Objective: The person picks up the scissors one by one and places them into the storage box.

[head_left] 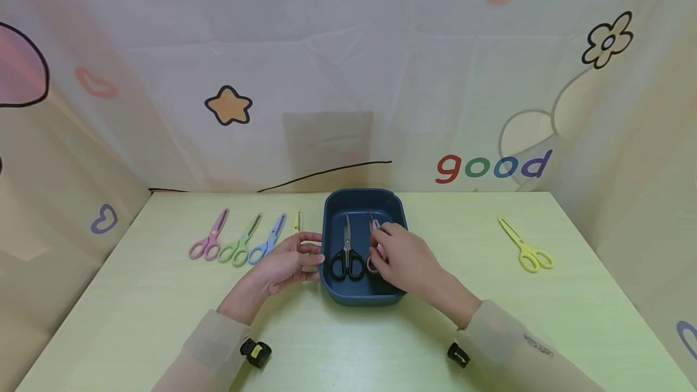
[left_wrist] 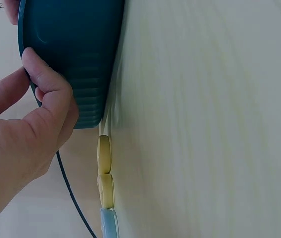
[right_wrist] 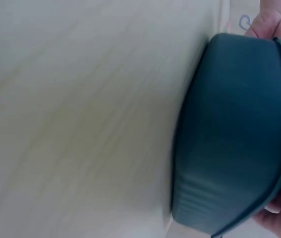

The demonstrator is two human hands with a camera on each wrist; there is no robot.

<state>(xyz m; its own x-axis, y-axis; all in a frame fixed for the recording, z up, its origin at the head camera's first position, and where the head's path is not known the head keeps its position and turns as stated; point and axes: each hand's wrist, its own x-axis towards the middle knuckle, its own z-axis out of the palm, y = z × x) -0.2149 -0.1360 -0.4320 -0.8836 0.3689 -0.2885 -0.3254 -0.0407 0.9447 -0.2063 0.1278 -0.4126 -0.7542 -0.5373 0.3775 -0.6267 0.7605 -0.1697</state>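
Note:
A dark blue tray (head_left: 363, 300) stands in the middle of the table. My left hand (head_left: 288, 262) holds its left side, with thumb and fingers at the rim; in the left wrist view the fingers (left_wrist: 48, 84) lie against the outer wall. Black-handled scissors (head_left: 347, 253) lie in the tray, blades pointing to the back. Beside them my right hand (head_left: 405, 257) reaches over the right rim and grips pink-purple scissors (head_left: 372, 265), largely covered by the fingers. In the right wrist view the tray wall (right_wrist: 230, 129) hides the right hand's grip.
Left of the tray, pink scissors (head_left: 209, 243), green scissors (head_left: 239, 247), blue scissors (head_left: 267, 247) and yellow scissors (head_left: 296, 222) lie in a row, the last partly behind the left hand. Other yellow scissors (head_left: 527, 251) lie at the right. A printed curtain (head_left: 348, 77) hangs behind the table.

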